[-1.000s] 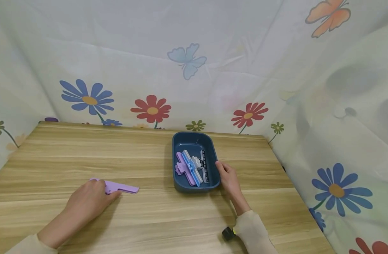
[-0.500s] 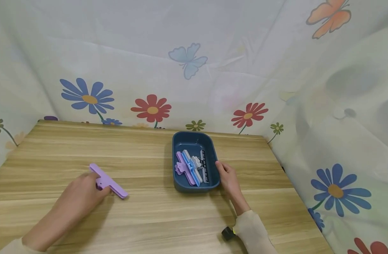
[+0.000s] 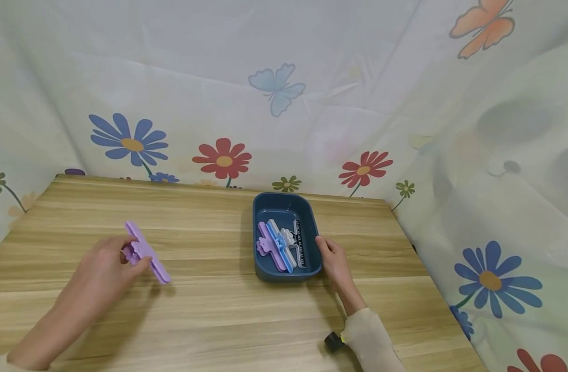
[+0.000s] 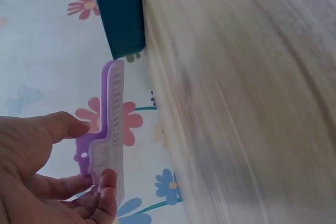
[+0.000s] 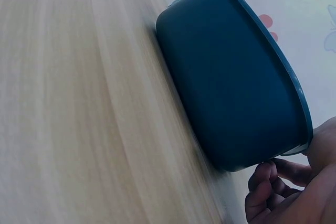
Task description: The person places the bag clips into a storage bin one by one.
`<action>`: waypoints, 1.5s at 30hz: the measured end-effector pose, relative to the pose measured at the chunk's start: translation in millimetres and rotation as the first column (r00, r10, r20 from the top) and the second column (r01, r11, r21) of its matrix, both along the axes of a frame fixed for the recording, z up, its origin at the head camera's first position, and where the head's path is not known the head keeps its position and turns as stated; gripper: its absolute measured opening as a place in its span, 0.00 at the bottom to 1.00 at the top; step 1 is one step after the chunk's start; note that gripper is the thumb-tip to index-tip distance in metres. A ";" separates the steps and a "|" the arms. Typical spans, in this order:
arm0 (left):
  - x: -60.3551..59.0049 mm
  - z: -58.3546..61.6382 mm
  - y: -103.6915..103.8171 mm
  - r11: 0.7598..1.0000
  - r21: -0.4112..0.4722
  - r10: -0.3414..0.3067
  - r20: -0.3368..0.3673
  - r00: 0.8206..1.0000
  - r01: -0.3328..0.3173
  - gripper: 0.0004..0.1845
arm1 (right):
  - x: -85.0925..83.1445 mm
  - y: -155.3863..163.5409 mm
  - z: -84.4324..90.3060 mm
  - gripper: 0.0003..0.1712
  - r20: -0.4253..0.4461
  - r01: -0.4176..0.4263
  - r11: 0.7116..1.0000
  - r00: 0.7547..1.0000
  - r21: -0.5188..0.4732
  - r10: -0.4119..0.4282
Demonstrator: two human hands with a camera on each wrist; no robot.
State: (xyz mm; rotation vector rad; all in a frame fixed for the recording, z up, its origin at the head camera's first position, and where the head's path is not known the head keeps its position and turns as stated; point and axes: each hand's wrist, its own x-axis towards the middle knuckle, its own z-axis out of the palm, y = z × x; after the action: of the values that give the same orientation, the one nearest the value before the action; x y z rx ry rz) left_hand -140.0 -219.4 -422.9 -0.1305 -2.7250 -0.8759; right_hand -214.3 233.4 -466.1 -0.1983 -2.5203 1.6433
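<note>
In front of me I see the wooden worktop, closed on the far side and on the right by a white cloth printed with flowers and butterflies. A dark blue tub stands on the worktop, a little right of the middle, and several long clips lie inside it: a purple one, a blue one, a white one and a thin dark strip. My right hand rests against the right side of the tub near its front corner; from the right wrist view the fingers curl under the rim, so this grip holds the tub. My left hand is well apart from the tub, on the left, raised a little above the wood. Its grip pinches a purple clip by the handle part, thumb on one side and fingers on the other, with the long bar pointing away toward the tub.
</note>
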 end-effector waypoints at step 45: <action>-22.5 36.8 -30.8 0.996 -0.083 -0.020 -0.045 0.999 0.016 0.33 | -1.0 0.5 -1.6 0.26 0.001 0.003 1.000 1.000 -0.020 -0.003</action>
State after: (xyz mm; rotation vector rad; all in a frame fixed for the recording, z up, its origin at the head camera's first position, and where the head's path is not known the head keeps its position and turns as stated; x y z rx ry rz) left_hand -162.5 -250.2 -386.0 -0.1898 -2.7220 -0.7563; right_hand -215.3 233.9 -467.7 -0.2042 -2.5041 1.6682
